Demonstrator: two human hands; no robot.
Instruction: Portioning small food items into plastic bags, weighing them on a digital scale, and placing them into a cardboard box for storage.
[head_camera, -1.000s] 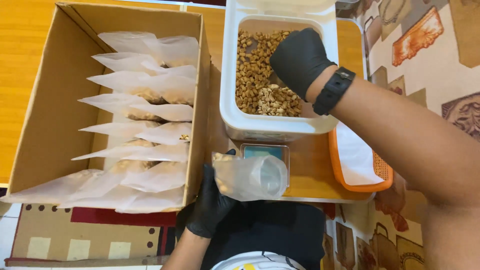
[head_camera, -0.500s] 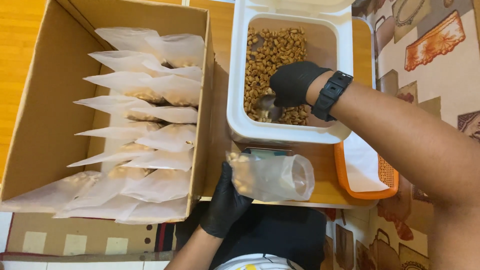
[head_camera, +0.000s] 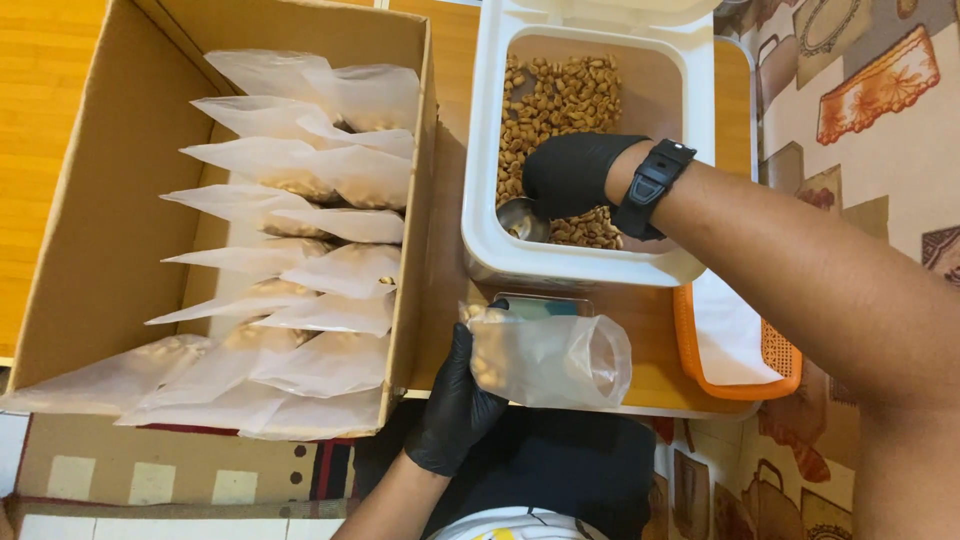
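Both gloved hands are busy, the right hand (head_camera: 575, 175) clasping a metal scoop (head_camera: 520, 218) down in the white bin (head_camera: 480, 200) of kibble (head_camera: 560, 95), the left hand (head_camera: 458, 400) gripping a limp clear bag (head_camera: 550, 358) whose sagging mouth could spill pellets onto the surface (head_camera: 650, 385).

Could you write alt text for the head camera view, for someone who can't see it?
A black-gloved right hand dips a metal scoop into a white bin of brown pellets, while the gloved left hand holds an open clear bag. Beside them, a cardboard box holds filled bags.
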